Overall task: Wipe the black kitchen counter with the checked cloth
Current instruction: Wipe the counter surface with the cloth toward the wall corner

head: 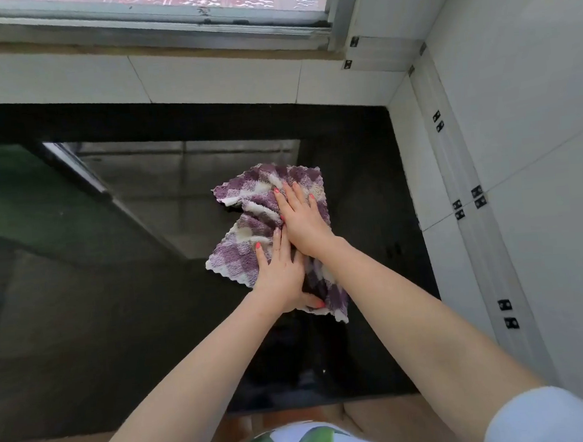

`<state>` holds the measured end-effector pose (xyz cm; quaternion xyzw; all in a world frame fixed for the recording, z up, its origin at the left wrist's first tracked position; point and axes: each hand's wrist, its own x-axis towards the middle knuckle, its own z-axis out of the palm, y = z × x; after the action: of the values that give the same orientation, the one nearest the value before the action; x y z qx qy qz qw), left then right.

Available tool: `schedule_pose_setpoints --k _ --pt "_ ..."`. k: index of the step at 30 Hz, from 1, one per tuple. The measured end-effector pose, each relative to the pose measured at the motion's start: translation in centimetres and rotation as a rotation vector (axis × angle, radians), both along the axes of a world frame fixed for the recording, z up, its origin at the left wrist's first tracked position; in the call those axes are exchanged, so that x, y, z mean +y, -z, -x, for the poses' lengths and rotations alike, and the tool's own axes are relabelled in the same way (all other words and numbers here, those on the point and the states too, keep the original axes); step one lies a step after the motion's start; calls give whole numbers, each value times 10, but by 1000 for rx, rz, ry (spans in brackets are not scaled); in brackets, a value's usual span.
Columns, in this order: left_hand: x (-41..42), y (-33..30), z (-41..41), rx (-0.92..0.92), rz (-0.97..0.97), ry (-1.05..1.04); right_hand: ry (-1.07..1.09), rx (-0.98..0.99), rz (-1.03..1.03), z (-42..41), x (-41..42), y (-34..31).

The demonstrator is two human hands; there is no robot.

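Checked cloth [250,249], purple and cream with a scalloped edge, is lying rumpled on the black table [354,152], toward its right side and a little beyond the middle of the view, at about one o'clock from the picture's centre. Both hands are pressing on it. The right hand [302,216] is lying flat on the cloth's far part, at roughly one o'clock from the left hand, with its fingers straight and spread; its grip is wide, holding nothing, only bearing down. The left hand [282,274] is resting on the cloth's near part with its fingers extended toward twelve o'clock, while its thumb is reaching toward four o'clock onto the cloth's near corner; its grip is likewise wide, pressing rather than clutching. The left fingertips are touching the right wrist area. The table's glossy surface is reflecting a window frame [146,25], which is running along twelve o'clock above a white tiled wall [214,76]. More white tiles [529,129] are rising at three o'clock, just beside the table's right edge.
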<state>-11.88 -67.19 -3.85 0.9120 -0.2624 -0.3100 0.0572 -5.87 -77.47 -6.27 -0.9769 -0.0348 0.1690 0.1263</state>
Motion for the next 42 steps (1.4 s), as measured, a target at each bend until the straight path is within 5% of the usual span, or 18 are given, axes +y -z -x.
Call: schedule_pose_setpoints --k 21,32,42 --pt "-47 -3 -100 47 -86 76 96 8 -20 -96 -43 1" --pt "-28 1 -70 17 -50 129 303 -32 17 -55 -31 3" --pt "1 1 24 -33 12 106 213 -33 0 25 -7 5"
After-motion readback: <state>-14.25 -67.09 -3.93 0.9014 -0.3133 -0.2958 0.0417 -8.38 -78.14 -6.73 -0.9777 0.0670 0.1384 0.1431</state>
